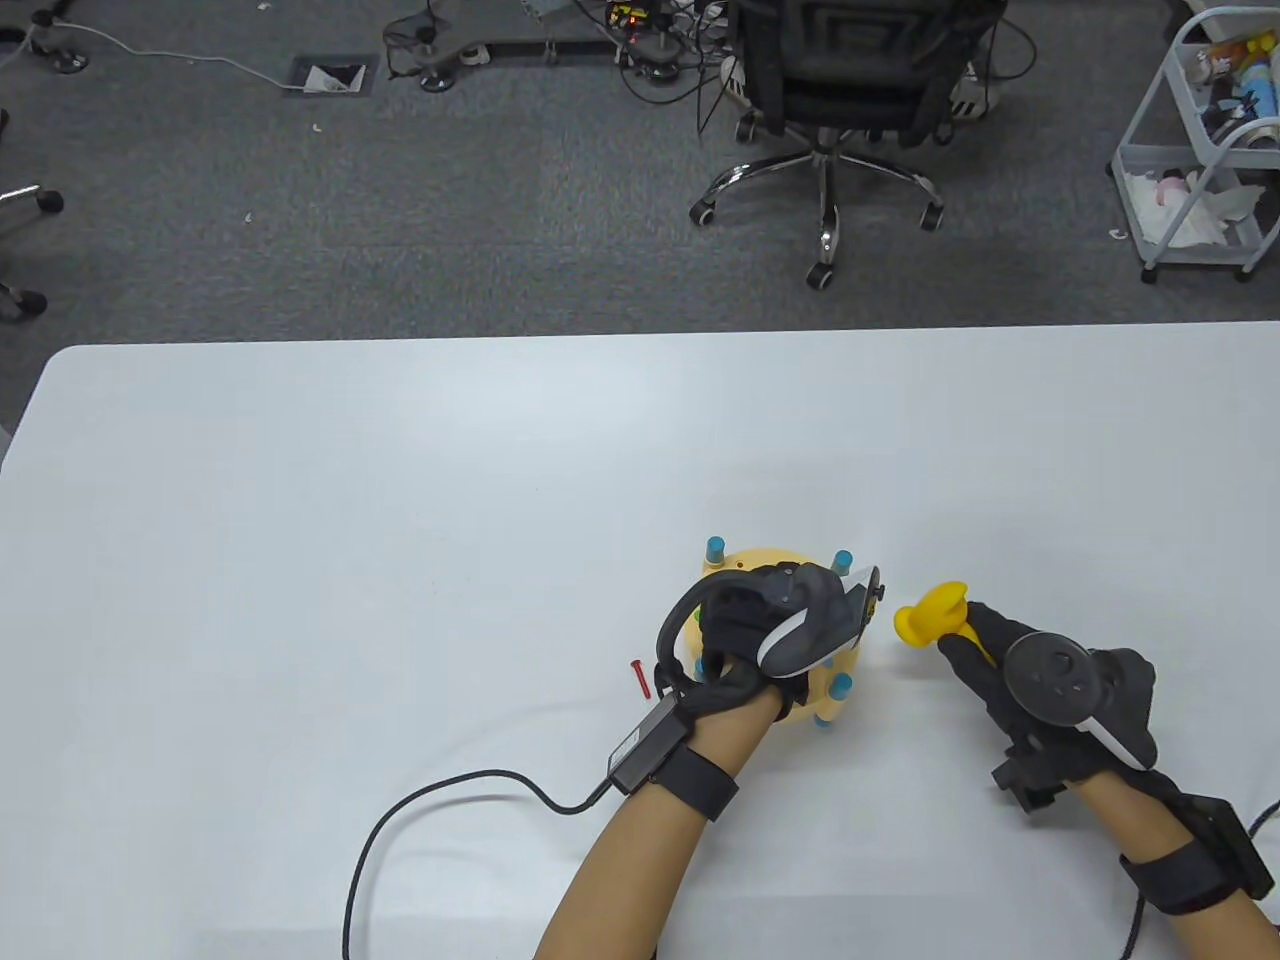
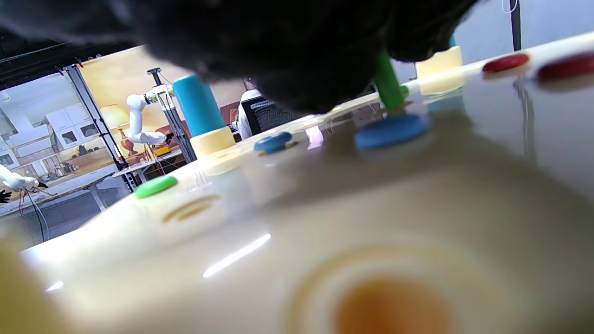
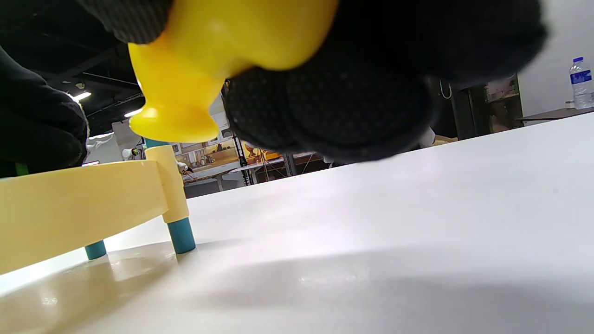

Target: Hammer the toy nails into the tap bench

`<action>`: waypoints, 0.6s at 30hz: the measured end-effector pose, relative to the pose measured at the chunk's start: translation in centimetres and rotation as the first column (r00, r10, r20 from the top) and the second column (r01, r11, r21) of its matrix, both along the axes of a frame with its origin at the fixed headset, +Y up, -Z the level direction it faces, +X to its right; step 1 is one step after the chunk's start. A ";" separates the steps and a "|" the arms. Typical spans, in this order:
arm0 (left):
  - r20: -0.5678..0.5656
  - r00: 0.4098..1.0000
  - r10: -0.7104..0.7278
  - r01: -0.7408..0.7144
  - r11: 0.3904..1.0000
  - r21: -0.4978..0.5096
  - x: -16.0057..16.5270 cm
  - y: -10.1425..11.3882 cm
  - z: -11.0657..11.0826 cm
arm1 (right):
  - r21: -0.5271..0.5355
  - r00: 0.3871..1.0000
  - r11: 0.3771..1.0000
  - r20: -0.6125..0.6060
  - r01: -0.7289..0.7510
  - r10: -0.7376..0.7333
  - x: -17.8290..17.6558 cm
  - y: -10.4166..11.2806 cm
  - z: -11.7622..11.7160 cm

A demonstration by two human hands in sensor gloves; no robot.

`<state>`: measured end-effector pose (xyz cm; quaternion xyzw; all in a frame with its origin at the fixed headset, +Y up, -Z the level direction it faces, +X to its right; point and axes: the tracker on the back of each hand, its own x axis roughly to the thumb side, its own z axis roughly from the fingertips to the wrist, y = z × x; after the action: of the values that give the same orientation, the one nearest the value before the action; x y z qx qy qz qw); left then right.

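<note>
Gripping the yellow toy hammer [image 1: 932, 616] by its handle, the right hand [image 1: 1040, 690] has its gloved fingers curled around it, the hammer's head pointing left toward the bench and held above the white table [image 1: 400, 520], just right of the bench. Over the yellow tap bench [image 1: 745, 560] the left hand [image 1: 745, 640] lies palm down, covering most of its top; in the left wrist view its fingers pinch a green nail [image 2: 387, 86] standing upright on the bench. Blue, green and red nail heads sit flush in the top. One red nail [image 1: 640, 678] lies on the table just left of the bench.
</note>
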<state>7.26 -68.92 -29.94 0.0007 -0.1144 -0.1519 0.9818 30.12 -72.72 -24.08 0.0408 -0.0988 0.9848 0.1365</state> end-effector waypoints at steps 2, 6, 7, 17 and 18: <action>-0.006 1.000 0.024 -0.024 1.000 0.000 -0.2 0.4 0.0 | -0.001 1.000 1.000 0.000 0.002 -0.002 0.0 0.0 0.0; -0.023 0.999 0.030 -0.031 0.999 -0.021 -0.1 0.6 -0.2 | -0.003 1.000 1.000 0.001 0.001 -0.001 0.0 0.0 0.0; -0.030 0.999 0.033 -0.034 0.999 -0.027 0.0 0.6 -0.2 | -0.003 1.000 1.000 0.001 0.001 -0.001 0.0 0.0 0.0; -0.071 0.997 0.010 -0.015 0.997 -0.072 0.2 0.6 0.0 | -0.003 1.000 1.000 -0.002 0.002 -0.002 0.0 -0.1 -0.1; -0.070 0.997 0.008 -0.014 0.997 -0.074 0.2 0.7 0.1 | -0.002 1.000 1.000 -0.002 0.002 -0.002 0.0 -0.1 0.0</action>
<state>7.42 -68.20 -29.86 -0.0407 -0.0856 -0.1420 0.9853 30.13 -72.77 -24.13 0.0417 -0.0979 0.9847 0.1377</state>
